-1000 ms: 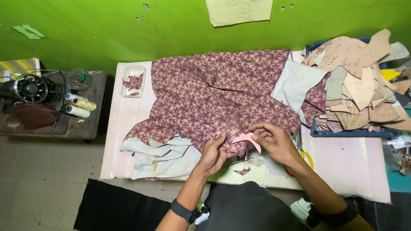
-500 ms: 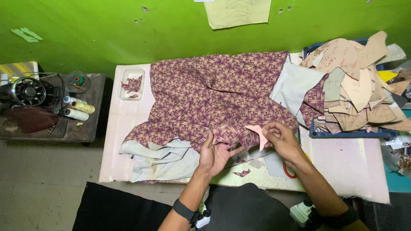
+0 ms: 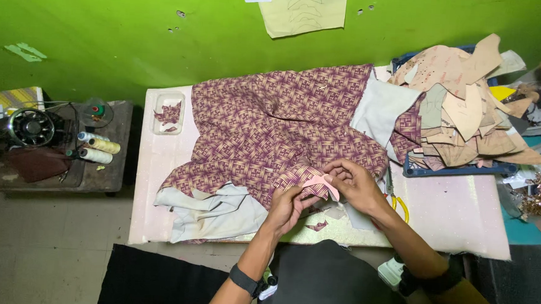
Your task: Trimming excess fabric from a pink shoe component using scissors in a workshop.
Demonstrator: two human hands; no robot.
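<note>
Bright green wall (image 3: 135,34) backs a pale pink work table (image 3: 458,211), where both hands meet near the front edge. Right hand (image 3: 356,186) pinches a small pink curved pattern piece (image 3: 322,184) between thumb and fingertips, fingers curled closed around its upper edge. Left hand (image 3: 286,208), just below and to the left of it, grips the same piece's lower end together with the edge of the purple woven-print fabric (image 3: 284,128), fingers bent shut. That fabric spreads away from the hands toward the wall, over grey lining cloth (image 3: 212,207) lying left of the left hand. Yellow-handled scissors (image 3: 397,205) lie just right of the right wrist. Farther right and beyond, a blue tray (image 3: 448,170) carries a heap of tan paper patterns (image 3: 464,100). Well off to the left stand thread cones (image 3: 98,149) beside a black sewing machine (image 3: 28,127).
</note>
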